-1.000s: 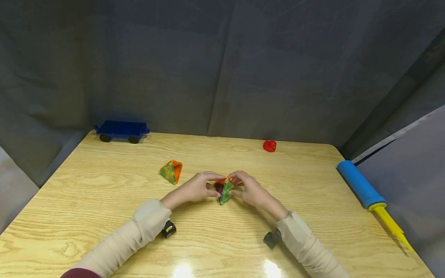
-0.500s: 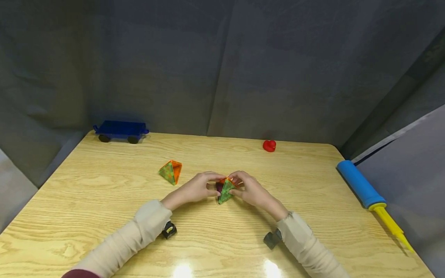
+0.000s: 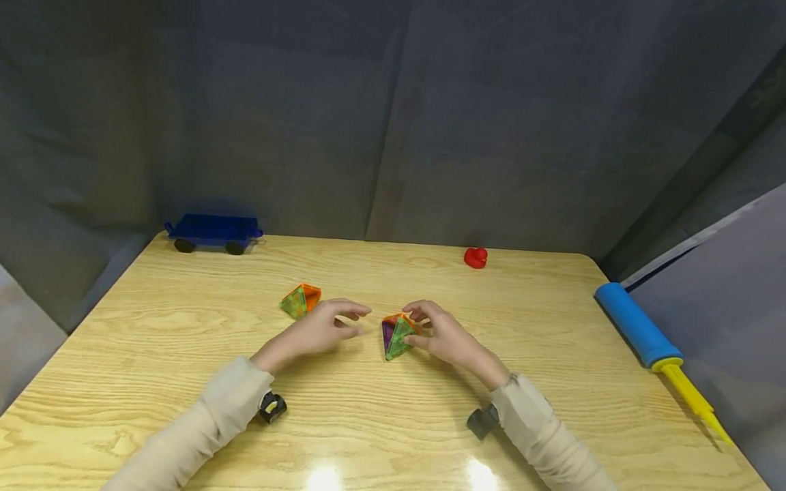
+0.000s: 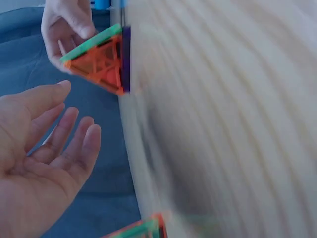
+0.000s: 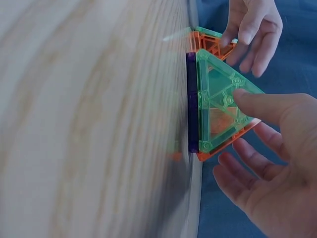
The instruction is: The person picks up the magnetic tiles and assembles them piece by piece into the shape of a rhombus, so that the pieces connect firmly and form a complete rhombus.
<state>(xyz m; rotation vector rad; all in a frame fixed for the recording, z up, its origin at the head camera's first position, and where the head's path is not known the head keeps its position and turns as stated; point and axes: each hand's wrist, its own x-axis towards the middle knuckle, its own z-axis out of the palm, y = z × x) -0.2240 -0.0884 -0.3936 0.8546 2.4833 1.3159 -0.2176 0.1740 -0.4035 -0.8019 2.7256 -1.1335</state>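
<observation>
A small pyramid of see-through magnetic tiles (image 3: 399, 341) stands on the table, with green and orange sides and a purple tile low down against the wood. My right hand (image 3: 447, 335) pinches it, the thumb on the green tile (image 5: 223, 101) and fingers at the orange side. To its left, my left hand (image 3: 319, 329) hovers apart from it, fingers loosely bent and holding nothing. Behind that hand sits a second pyramid of green and orange tiles (image 3: 299, 300), partly hidden by it. Only a corner of this second pyramid (image 4: 143, 229) shows in the left wrist view.
A blue toy wagon (image 3: 215, 232) stands at the table's back left. A red rubber duck (image 3: 475, 258) sits near the back edge. Along the right edge lies a blue and yellow hand pump (image 3: 645, 327). Dark curtains (image 3: 393, 123) hang behind the table.
My left hand has let go of the near pyramid and moved left, towards the second one. My right hand has stayed at the near pyramid, which has barely shifted.
</observation>
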